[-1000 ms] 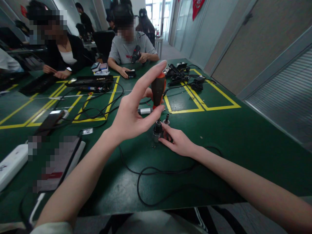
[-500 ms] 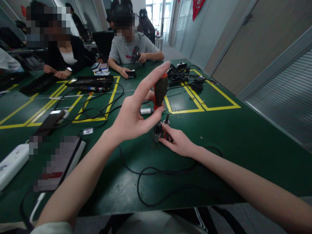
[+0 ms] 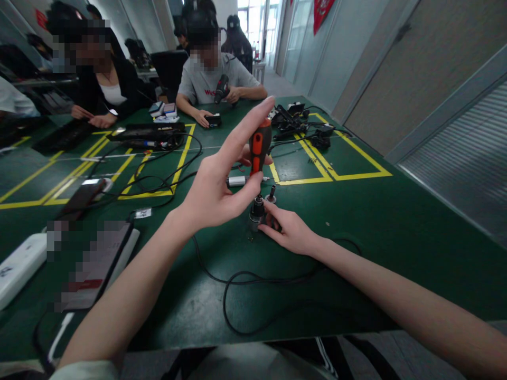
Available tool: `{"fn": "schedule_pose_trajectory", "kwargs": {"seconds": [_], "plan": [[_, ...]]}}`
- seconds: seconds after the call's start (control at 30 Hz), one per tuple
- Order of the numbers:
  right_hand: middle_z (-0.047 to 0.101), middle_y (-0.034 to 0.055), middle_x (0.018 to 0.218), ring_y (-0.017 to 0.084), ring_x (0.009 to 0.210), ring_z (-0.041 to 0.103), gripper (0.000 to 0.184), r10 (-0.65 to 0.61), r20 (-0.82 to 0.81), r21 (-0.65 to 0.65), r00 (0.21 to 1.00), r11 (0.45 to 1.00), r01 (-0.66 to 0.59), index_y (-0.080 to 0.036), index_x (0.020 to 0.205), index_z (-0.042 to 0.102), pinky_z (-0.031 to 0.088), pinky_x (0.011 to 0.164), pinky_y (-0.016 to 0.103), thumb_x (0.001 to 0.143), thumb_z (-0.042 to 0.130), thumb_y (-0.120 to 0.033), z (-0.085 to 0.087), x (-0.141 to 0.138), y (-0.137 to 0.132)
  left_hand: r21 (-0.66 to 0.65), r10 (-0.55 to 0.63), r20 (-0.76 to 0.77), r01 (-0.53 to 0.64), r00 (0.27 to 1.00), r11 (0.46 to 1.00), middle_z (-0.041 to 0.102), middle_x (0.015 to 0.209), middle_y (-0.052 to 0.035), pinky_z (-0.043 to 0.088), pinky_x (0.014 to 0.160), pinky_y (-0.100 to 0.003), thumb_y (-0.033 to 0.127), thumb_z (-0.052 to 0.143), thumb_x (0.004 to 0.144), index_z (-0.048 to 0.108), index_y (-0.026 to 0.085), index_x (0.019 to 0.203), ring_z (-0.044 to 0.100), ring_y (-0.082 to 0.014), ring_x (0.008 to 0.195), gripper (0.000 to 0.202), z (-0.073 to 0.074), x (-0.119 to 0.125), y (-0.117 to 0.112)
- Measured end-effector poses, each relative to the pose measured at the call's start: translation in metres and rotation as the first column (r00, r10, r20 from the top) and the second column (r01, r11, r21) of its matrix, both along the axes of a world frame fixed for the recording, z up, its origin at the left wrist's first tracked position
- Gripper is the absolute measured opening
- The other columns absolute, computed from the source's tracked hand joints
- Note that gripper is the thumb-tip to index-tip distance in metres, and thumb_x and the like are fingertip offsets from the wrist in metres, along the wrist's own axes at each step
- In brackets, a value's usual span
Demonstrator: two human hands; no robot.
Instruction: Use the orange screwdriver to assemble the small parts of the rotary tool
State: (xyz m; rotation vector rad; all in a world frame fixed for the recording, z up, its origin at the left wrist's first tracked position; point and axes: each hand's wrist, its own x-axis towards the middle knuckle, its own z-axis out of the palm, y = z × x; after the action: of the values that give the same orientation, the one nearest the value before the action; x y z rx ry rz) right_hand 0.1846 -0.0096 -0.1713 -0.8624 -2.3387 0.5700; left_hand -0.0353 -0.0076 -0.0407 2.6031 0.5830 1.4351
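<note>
My left hand [image 3: 222, 184] is closed around a screwdriver [image 3: 259, 148] with a black and orange handle, held upright. Its index finger stretches up past the handle's top, and the thumb presses the handle's lower part. The screwdriver's lower end meets the top of a small dark cylindrical part [image 3: 257, 208] with a metallic collar, which stands on the table. From the right, my right hand [image 3: 287, 227] grips this part low down between thumb and fingers. Just behind it stands a small metal piece with a dark stem [image 3: 272, 194]. A silver-white cylinder [image 3: 236, 181] lies partly hidden behind my left hand.
A black cable [image 3: 253, 277] loops over the green table [image 3: 396, 227] in front of my hands. On the left lie a white power strip [image 3: 24, 264] and a phone-like slab [image 3: 99, 264]. Opposite, a person holds a power drill [image 3: 222, 88]. Black devices with cables [image 3: 291, 120] sit far right.
The screwdriver handle has turned about its axis, so its orange side with a hole now faces me. My left fingers have shifted slightly; my right hand stays in place.
</note>
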Motion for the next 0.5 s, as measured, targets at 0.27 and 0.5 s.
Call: {"fn": "schedule_pose_trajectory", "kwargs": {"seconds": [0.27, 0.5], "plan": [[0.069, 0.0000, 0.080, 0.018, 0.064, 0.064, 0.057, -0.003, 0.009, 0.006, 1.000, 1.000, 0.003, -0.018, 0.153, 0.041, 0.049, 0.064, 0.030, 0.101, 0.061, -0.025, -0.0004, -0.0005, 0.0000, 0.056, 0.056, 0.034, -0.058, 0.998, 0.997, 0.046, 0.164, -0.0066, 0.065, 0.089, -0.027, 0.013, 0.070, 0.092, 0.038, 0.031, 0.159, 0.067, -0.0212, 0.122, 0.076, -0.0016, -0.0001, 0.0015], [0.069, 0.0009, 0.081, 0.019, 0.065, 0.065, 0.057, 0.000, -0.001, 0.004, 1.000, 1.000, 0.000, -0.017, 0.153, 0.042, 0.050, 0.065, 0.031, 0.100, 0.061, -0.025, -0.0006, 0.0000, 0.0005, -0.020, 0.027, 0.061, -0.026, 0.998, 0.999, 0.050, 0.158, -0.0094, 0.065, 0.091, -0.031, 0.017, 0.072, 0.092, 0.044, 0.030, 0.153, 0.071, -0.0188, 0.109, 0.068, 0.0012, -0.0005, -0.0008]]}}
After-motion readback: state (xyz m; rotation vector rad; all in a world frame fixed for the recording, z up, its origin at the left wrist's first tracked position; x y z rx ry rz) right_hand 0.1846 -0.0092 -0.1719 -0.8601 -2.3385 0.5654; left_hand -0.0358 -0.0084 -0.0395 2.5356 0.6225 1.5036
